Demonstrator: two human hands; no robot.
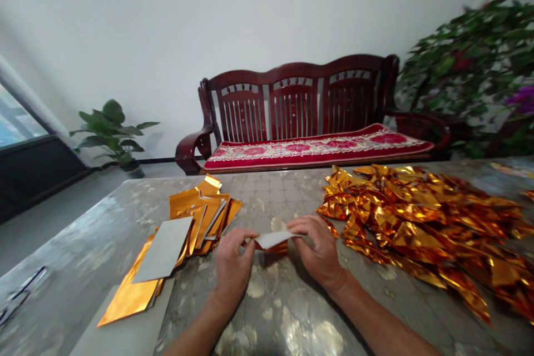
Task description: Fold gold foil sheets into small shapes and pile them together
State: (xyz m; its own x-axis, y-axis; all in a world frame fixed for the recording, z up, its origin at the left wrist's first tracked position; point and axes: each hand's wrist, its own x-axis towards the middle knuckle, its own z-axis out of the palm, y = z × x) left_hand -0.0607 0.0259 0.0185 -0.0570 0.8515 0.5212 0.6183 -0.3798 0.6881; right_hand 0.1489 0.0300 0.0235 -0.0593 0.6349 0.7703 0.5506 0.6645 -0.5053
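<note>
Gold-backed foil sheet (pixel 271 240), white side up, pinched on my feed between the fingers and thumbs of the left hand (pixel 231 264) and right hand (pixel 317 250), just above the mottled tabletop (pixel 267 311). Stacked flat gold sheets (pixel 200 217) lie beyond the left hand; a heap of creased gold foil pieces (pixel 409 228) spreads right.

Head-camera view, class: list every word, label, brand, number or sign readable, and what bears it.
None can be read: the gold foil sheets, the white card between the left hand and right hand, and the red bench cushion show no lettering; the dark-lined item at the left edge of the table is too blurred.
</note>
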